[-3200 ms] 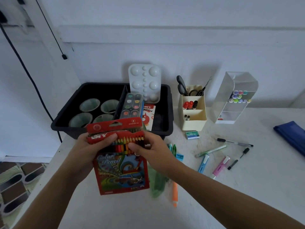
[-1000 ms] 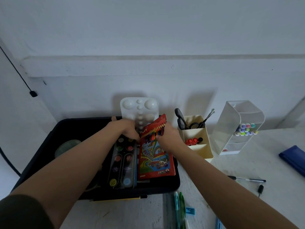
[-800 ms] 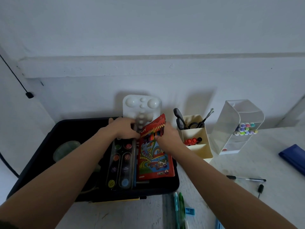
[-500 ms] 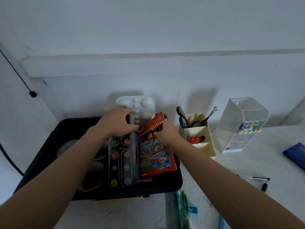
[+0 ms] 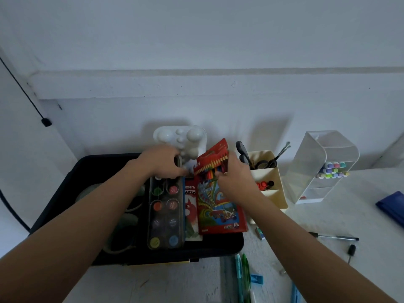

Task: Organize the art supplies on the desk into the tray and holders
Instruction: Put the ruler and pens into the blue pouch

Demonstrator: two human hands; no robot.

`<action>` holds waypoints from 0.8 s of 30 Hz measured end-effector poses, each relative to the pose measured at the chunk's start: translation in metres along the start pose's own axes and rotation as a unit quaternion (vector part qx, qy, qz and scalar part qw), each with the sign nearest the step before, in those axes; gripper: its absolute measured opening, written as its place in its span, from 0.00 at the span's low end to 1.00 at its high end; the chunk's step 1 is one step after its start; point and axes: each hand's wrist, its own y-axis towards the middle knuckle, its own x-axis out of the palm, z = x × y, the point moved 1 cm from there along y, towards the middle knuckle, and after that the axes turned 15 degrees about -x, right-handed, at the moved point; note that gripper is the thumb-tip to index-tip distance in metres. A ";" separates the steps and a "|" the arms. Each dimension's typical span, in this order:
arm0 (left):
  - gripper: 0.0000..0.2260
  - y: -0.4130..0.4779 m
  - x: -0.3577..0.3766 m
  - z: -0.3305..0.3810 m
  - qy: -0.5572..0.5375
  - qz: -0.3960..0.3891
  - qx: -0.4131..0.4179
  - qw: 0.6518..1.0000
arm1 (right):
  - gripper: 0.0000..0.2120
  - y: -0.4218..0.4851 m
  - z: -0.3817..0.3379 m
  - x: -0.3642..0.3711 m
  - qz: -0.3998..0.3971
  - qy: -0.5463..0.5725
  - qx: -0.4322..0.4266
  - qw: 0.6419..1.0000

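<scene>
A red box of colour pencils (image 5: 218, 202) stands tilted in the right part of the black tray (image 5: 72, 182), its flap open. My right hand (image 5: 234, 178) pinches the box near its open top. My left hand (image 5: 162, 161) grips the far end of the watercolour paint set (image 5: 165, 213), which lies in the tray left of the box. A pastel box (image 5: 191, 209) shows between the two. A white palette (image 5: 185, 141) leans against the wall behind the tray.
Pale cups (image 5: 129, 217) sit in the tray's left part under my left arm. A cream holder (image 5: 266, 178) with scissors and a clear marker holder (image 5: 323, 169) stand to the right. Pens (image 5: 336, 237), green and blue markers (image 5: 242, 278) and a blue pouch (image 5: 391, 206) lie on the desk.
The pencil box went from in front of me into the tray's right part. In the last second my left hand slid the paint set leftward, uncovering the pastel box; my right hand tilted the pencil box.
</scene>
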 end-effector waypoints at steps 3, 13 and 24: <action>0.31 0.009 0.009 0.006 0.018 -0.028 -0.003 0.999 | 0.13 -0.004 0.002 -0.011 0.048 0.012 -0.011 0.999; 0.18 0.038 0.030 0.013 0.033 -0.108 -0.050 0.992 | 0.14 -0.006 0.011 0.002 0.039 0.038 0.024 0.998; 0.17 0.026 0.015 0.007 -0.020 -0.084 0.005 0.996 | 0.12 -0.004 0.013 0.019 0.026 0.036 0.044 0.998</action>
